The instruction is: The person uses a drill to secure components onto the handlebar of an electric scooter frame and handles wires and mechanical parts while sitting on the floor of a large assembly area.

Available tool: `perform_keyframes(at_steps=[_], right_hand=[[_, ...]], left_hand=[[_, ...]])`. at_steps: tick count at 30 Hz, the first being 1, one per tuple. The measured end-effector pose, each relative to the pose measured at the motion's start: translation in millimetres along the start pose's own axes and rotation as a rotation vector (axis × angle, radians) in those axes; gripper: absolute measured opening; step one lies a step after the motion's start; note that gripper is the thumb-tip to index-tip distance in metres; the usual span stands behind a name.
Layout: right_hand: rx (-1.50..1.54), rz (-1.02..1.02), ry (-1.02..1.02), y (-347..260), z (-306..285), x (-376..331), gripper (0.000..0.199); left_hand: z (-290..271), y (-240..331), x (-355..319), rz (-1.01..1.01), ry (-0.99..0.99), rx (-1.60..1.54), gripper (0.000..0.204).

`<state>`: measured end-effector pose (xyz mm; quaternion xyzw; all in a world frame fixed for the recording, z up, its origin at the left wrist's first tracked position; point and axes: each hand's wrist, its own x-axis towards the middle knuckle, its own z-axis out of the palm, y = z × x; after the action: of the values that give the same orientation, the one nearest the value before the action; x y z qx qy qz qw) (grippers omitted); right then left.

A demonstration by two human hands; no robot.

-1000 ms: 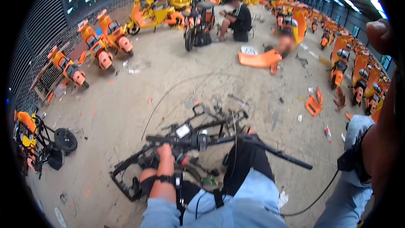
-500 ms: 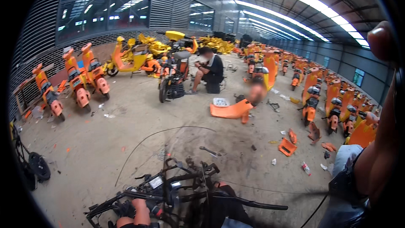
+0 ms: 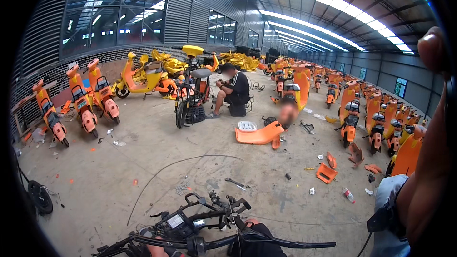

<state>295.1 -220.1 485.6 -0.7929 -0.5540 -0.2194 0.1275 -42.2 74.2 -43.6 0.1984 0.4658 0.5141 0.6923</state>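
- Your left hand [image 3: 158, 248] was at the lower edge against the black handlebar [image 3: 300, 244], partly cut off; couldn't tell whether it was closed around anything.
- Your right hand [image 3: 431, 50] was raised at the right rim, away from the handlebar; only a little showed. Couldn't tell how open it was or whether it held something.
- The black frame assembly [image 3: 240, 205] lay right in front of you, low in view, handlebar running across its near side. No orange or yellow body panels showed on it, so I'd call the visible part stripped of its covers.
- Left, by my read: the handlebar and the black box [image 3: 175, 222] with a pale label were both on the assembly, so it wasn't down to bare tube. The lower part was out of view; no call there.
- Beyond it on the floor: a thin cable [image 3: 167, 168] in a wide arc and a wrench [image 3: 234, 182], nobody touching it.
- Farther out: a curved orange panel [image 3: 258, 134] beside a white tray [image 3: 247, 126], and a co-worker [image 3: 236, 89] low beside a partly stripped scooter [image 3: 194, 85].
- Right side: rows of scooters [image 3: 350, 114] with orange panels on, apparently untouched.
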Motion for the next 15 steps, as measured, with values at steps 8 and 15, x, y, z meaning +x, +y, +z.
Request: perform_keyframes(at_steps=[8,15], right_hand=[[0.059,-0.03,0.045,-1.9,17.2,-4.9,0.085],[-0.081,0.068,0.098,-12.0,-59.2,-68.9,0.086]], left_hand=[[-7.8,18.8,4.7,-0.016,0.17,0.05,0.024],[63.2,-35.2,10.3,-0.206,-0.091,0.018,0.024]])
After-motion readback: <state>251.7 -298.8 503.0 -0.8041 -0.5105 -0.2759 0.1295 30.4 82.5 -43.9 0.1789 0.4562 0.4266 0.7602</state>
